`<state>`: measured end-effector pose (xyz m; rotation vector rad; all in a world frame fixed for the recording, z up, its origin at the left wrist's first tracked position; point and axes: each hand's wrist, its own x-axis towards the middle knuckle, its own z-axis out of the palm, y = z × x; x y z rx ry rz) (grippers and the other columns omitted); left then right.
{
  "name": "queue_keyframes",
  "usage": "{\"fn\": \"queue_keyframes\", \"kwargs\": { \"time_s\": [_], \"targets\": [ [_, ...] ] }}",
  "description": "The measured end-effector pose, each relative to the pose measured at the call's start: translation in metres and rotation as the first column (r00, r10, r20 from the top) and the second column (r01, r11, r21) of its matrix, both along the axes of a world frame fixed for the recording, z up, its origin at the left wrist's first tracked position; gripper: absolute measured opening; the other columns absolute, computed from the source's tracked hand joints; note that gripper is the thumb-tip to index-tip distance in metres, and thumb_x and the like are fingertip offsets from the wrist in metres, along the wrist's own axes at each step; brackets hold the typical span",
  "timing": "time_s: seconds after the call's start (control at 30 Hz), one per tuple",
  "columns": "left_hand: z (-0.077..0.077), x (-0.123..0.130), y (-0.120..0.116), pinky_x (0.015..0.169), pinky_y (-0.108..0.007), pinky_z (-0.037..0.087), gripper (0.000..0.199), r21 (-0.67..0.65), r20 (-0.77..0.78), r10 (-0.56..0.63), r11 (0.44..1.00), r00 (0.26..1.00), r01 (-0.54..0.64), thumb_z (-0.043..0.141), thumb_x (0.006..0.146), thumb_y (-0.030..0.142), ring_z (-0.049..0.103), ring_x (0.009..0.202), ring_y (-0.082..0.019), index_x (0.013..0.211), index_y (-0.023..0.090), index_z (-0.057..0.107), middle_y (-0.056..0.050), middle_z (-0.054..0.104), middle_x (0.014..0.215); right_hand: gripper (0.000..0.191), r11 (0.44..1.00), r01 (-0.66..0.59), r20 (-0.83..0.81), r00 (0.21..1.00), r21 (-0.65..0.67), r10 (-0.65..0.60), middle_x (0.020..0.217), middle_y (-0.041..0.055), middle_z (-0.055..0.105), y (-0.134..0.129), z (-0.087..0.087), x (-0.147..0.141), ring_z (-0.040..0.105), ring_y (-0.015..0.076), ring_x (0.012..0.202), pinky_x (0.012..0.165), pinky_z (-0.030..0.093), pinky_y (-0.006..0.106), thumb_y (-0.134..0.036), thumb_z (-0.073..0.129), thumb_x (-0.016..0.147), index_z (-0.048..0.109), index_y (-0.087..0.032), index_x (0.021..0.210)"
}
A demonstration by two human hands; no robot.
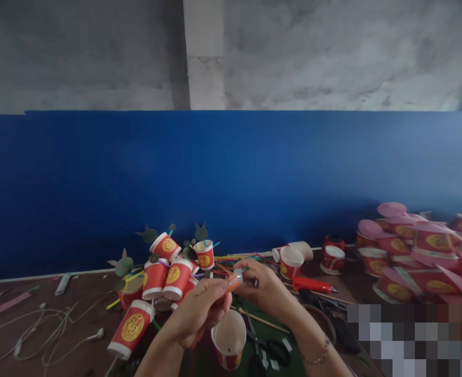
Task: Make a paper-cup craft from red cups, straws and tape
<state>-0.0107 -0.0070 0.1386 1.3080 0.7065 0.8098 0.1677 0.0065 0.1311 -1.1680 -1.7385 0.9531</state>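
A small orange object with a clear, shiny end (234, 281) is held between my two hands above the table. My left hand (205, 309) pinches its orange part. The fingers of my right hand (260, 283) are closed round the clear end; exactly what it is cannot be made out. Just below my hands a red and white paper cup (229, 340) stands with its opening up. Black-handled scissors (274, 352) lie right of this cup on a green mat, beside a thin wooden stick (264, 320) and small white scraps.
Several red cups (178, 277) with dark animal-shaped cutouts are piled at left. White earphones (60, 327) and pink strips (9, 305) lie farther left. Behind right are a cup (292, 262), a red tool (313, 285) and a tape roll. Pink-trimmed cups (435, 238) crowd the far right.
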Motion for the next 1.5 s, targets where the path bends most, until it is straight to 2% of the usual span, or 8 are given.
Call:
{"fn": "queue_keyframes", "kwargs": {
  "time_s": [0.33,0.5,0.63,0.73,0.87,1.03,1.3,1.5],
  "targets": [
    [-0.014,0.002,0.0,0.04,-0.027,0.006,0.048,-0.077,-0.144,-0.223,0.974,0.964,0.214,0.054,0.08,0.055,0.017,0.034,-0.005,0.055,0.014,0.052,0.006,0.03,0.038,0.04,0.995,0.026,-0.005,1.0,0.096,-0.025,0.076,-0.0013,0.063,0.004,-0.004,0.003,0.052,0.0111,0.067,0.064,0.039,0.024,-0.02,0.063,0.072,0.054,-0.018,0.11],
    [-0.014,0.003,0.001,0.042,-0.026,0.011,0.047,-0.013,-0.273,-0.244,0.968,0.931,0.25,0.053,0.077,0.055,0.024,0.038,-0.006,0.054,0.014,0.052,0.003,0.039,0.044,0.043,0.998,-0.002,-0.084,0.996,0.057,0.007,0.086,0.0,0.065,-0.001,0.0,0.003,0.053,0.0105,0.07,0.063,0.039,0.023,-0.014,0.059,0.071,0.053,-0.02,0.114],
    [-0.011,0.005,0.002,0.045,-0.027,0.012,0.052,-0.035,-0.352,-0.255,0.965,0.901,0.259,0.056,0.075,0.063,0.023,0.04,-0.007,0.053,0.016,0.049,0.005,0.033,0.043,0.043,0.997,-0.045,-0.129,0.99,0.061,0.053,0.09,0.0004,0.067,-0.007,0.006,0.002,0.049,0.0078,0.064,0.06,0.037,0.022,-0.009,0.054,0.072,0.052,-0.02,0.114],
    [-0.012,0.006,0.005,0.046,-0.027,0.014,0.054,-0.009,-0.449,-0.181,0.98,0.875,0.198,0.055,0.076,0.065,0.024,0.042,-0.007,0.052,0.016,0.048,0.005,0.034,0.044,0.042,0.997,-0.072,-0.206,0.976,0.038,0.078,0.093,0.0014,0.066,-0.01,0.01,0.002,0.052,0.0078,0.067,0.061,0.038,0.021,-0.008,0.05,0.073,0.054,-0.02,0.113],
    [-0.019,0.004,0.013,0.05,-0.025,0.024,0.05,0.136,-0.561,0.01,0.987,0.828,0.081,0.051,0.081,0.058,0.034,0.048,-0.01,0.055,0.016,0.054,0.003,0.038,0.046,0.034,0.981,-0.192,-0.424,0.888,0.007,0.176,0.102,0.0047,0.066,-0.012,0.013,0.002,0.06,0.0121,0.088,0.077,0.045,0.024,-0.016,0.056,0.077,0.055,-0.02,0.111],
    [-0.032,0.002,0.024,0.05,-0.025,0.024,0.046,0.208,-0.446,0.166,0.975,0.879,-0.078,0.043,0.081,0.054,0.036,0.049,-0.011,0.056,0.016,0.053,0.003,0.035,0.048,0.033,0.978,-0.209,-0.537,0.826,-0.01,0.171,0.102,0.0057,0.065,-0.015,0.013,0.002,0.06,0.0116,0.085,0.074,0.046,0.023,-0.032,0.066,0.08,0.055,-0.021,0.11],
    [-0.033,0.002,0.038,0.049,-0.024,0.022,0.053,0.326,-0.288,0.398,0.896,0.871,-0.302,0.04,0.076,0.068,0.03,0.049,-0.011,0.067,0.016,0.051,0.005,0.032,0.05,0.044,0.971,-0.238,-0.396,0.892,-0.007,0.216,0.097,0.0054,0.065,-0.02,0.013,-0.006,0.06,0.0143,0.087,0.077,0.047,0.027,-0.038,0.067,0.078,0.051,-0.021,0.115],
    [-0.037,0.0,0.042,0.048,-0.023,0.021,0.056,0.279,-0.165,0.435,0.882,0.885,-0.381,0.044,0.074,0.073,0.03,0.049,-0.01,0.071,0.018,0.048,0.006,0.031,0.052,0.041,0.99,-0.142,-0.176,0.974,0.003,0.14,0.093,0.0041,0.066,-0.02,0.012,-0.005,0.058,0.0136,0.08,0.069,0.043,0.026,-0.03,0.061,0.081,0.052,-0.02,0.119]
  ]
}}
